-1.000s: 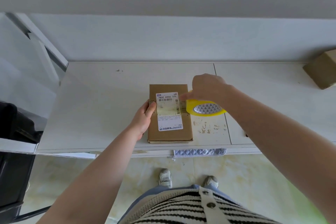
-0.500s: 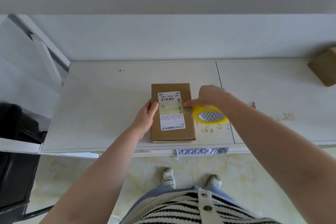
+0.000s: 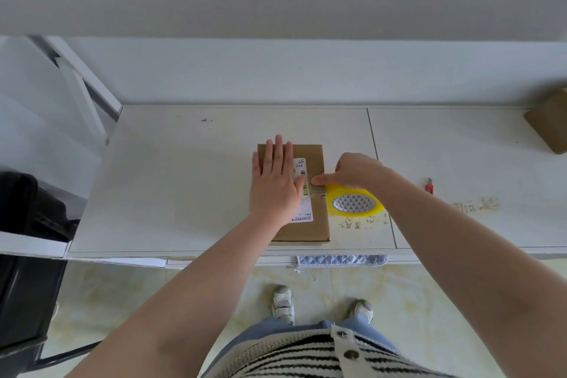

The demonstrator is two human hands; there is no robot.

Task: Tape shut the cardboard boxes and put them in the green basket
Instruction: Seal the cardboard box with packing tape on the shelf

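Brown cardboard box (image 3: 313,224) flat at table's front edge, white label on top; yellow tape roll (image 3: 354,203) touching right side.

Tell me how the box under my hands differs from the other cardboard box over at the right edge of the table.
The near box lies flat and square to the table front; the far box sits turned at an angle, cut off by the frame. The near box carries a white label and tape, with the left hand flat on it; the far box shows neither and is untouched. Both are plain brown cardboard.
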